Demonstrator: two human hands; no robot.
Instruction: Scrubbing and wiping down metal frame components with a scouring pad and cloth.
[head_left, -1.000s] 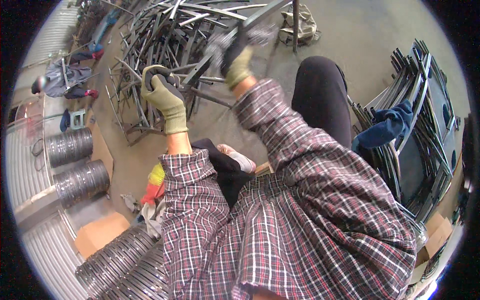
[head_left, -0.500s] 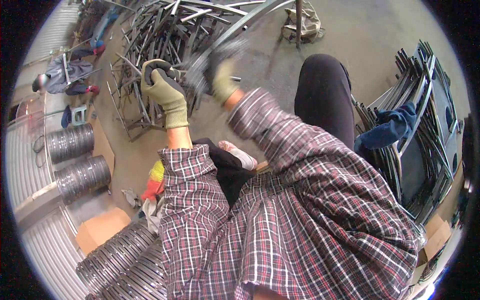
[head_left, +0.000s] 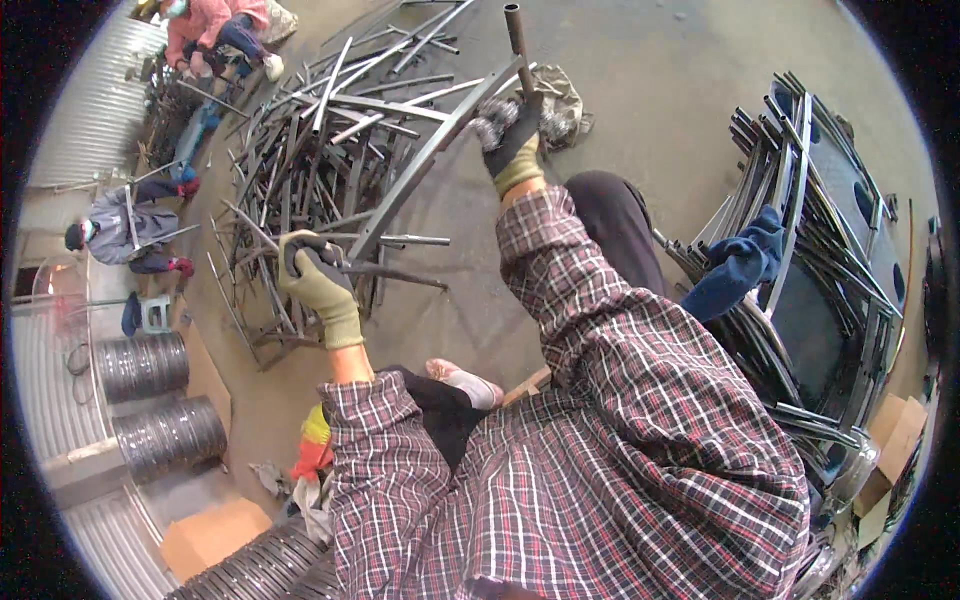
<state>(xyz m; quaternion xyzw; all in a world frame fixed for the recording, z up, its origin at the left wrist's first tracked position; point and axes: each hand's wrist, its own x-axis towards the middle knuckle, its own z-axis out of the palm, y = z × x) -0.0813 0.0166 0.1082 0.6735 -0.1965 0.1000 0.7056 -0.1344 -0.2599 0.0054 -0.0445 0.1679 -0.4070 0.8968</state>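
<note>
My left hand (head_left: 318, 282), in an olive glove with dark palm, is closed around the near end of a grey metal tube frame (head_left: 408, 187). The frame slants up and away to the right, and a short open-ended tube (head_left: 514, 32) crosses its far end. My right hand (head_left: 516, 158), gloved alike, is at that far end with a wad of silvery steel wool (head_left: 491, 124) in its fingers. The wool lies against the frame there. Part of the tube is hidden behind the right glove.
A tangled heap of metal frames (head_left: 300, 170) lies on the floor ahead. More frames are stacked at the right, with a blue cloth (head_left: 742, 262) over them. Wrapped black coils (head_left: 170, 435) and cardboard (head_left: 213, 538) are at left. Two people sit at far left.
My right hand has moved away and to the right with the steel wool, from mid-bar to the frame's far end. My left hand has come slightly nearer, still gripping. The view has shifted.
</note>
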